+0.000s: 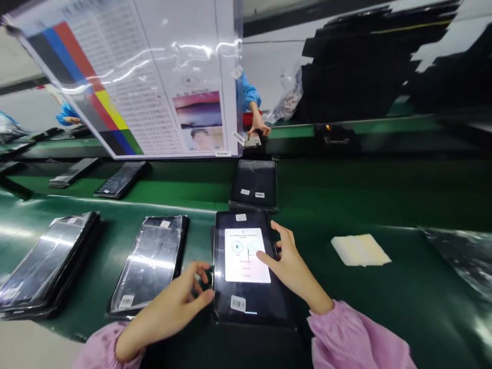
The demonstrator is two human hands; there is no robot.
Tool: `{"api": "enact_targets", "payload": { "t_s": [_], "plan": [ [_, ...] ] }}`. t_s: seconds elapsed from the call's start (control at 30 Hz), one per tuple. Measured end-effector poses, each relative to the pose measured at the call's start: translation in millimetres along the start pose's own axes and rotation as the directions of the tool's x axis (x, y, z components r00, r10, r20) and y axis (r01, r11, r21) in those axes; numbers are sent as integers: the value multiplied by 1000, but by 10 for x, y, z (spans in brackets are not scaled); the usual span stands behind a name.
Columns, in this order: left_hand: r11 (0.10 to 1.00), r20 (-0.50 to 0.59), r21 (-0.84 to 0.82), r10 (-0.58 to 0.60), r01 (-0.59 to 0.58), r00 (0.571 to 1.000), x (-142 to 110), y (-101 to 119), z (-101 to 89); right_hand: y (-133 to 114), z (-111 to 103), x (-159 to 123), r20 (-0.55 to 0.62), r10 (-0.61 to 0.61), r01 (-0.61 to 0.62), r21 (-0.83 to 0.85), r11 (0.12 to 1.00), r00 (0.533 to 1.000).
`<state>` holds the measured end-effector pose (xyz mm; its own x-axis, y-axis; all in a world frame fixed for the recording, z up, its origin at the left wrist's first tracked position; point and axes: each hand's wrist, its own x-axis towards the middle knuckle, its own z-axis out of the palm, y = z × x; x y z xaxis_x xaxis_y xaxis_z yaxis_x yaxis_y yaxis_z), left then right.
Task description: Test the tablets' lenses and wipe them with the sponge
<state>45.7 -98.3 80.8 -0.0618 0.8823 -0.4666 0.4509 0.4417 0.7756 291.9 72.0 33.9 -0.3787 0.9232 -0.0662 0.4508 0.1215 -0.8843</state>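
A lit tablet [251,302] lies in front of me, showing a white dialog box with a round map icon, and carrying small white labels on its front. My right hand [286,256] is over its right edge, thumb on or just above the screen, fingers spread along the upper right side. At the lower left edge, my left hand [180,297] has its fingers loosely bent and apart, holding nothing; its thumb tip is close to or touching the tablet's side. Beneath the left forearm is a dark, film-wrapped tablet [151,261].
Further left is a stack of wrapped tablets [49,261]. Behind the lit one sits another dark tablet [253,182]. A pale yellow cloth [361,250] and clear plastic film [461,256] lie right. A printed sheet [154,77] hangs ahead; beyond it a co-worker's hand [258,123] shows.
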Motion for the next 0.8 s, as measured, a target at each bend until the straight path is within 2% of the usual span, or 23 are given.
{"api": "enact_targets", "payload": {
  "t_s": [0.1, 0.2, 0.4, 0.57, 0.7, 0.8],
  "plan": [
    [994, 67, -75, -76, 80, 995, -108, -64, 209, -29, 53, -25, 23, 8, -8, -9, 1000, 1000],
    [991, 60, -113, -71, 78, 996, -113, -125, 308, -73, 63, -48, 33, 12, -11, -26, 1000, 999],
    [998, 27, -55, -24, 25, 999, -120, -158, 336, -90, 91, -50, 18, 23, -23, -4, 1000, 1000],
    [998, 26, -44, -37, 39, 999, -109, -227, 332, -14, 192, -39, -72, -65, 63, -34, 997, 995],
    [996, 41, -94, 12, -8, 999, -102, -240, 309, -63, 135, 82, -131, -11, 25, 102, 994, 991],
    [983, 58, -180, 59, -48, 997, -96, -253, 316, -247, 31, 169, -141, 24, 14, 269, 963, 990]
  ]
}}
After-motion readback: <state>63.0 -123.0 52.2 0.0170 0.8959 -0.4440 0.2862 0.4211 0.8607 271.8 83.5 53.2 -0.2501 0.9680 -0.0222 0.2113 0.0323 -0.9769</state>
